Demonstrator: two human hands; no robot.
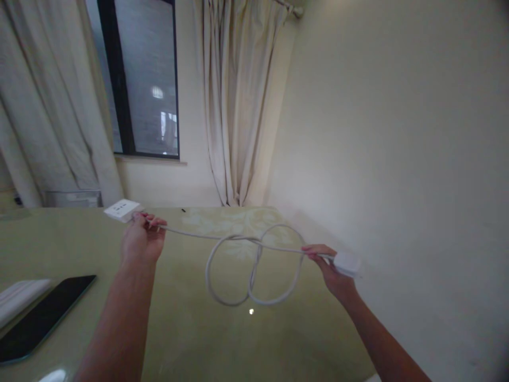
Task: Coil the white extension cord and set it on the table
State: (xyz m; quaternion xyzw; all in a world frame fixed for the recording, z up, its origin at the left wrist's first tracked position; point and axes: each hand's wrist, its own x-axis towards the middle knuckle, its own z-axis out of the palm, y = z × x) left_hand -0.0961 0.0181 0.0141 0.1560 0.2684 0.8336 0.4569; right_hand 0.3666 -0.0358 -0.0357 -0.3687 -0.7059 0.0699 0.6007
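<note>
A white power strip cable (191, 233) stretches between my two hands above the table, with two large loops crossing each other in its middle. My left hand (146, 236) is closed on the cable's left end, right beside a small white socket block (122, 210) with dark slots on its face. On the other side, my right hand (332, 270) pinches the cable near a white plug block (347, 263), which is a little blurred and rests by the back of the fingers.
The glossy greenish table (191, 339) runs back to the wall. At the left lie a dark flat tablet-like slab (47, 315) and a white long object (22, 297). A small dark bit (183, 210) sits at the far edge. Curtains (242, 106) hang behind, and a wall (397, 132) stands close on the right.
</note>
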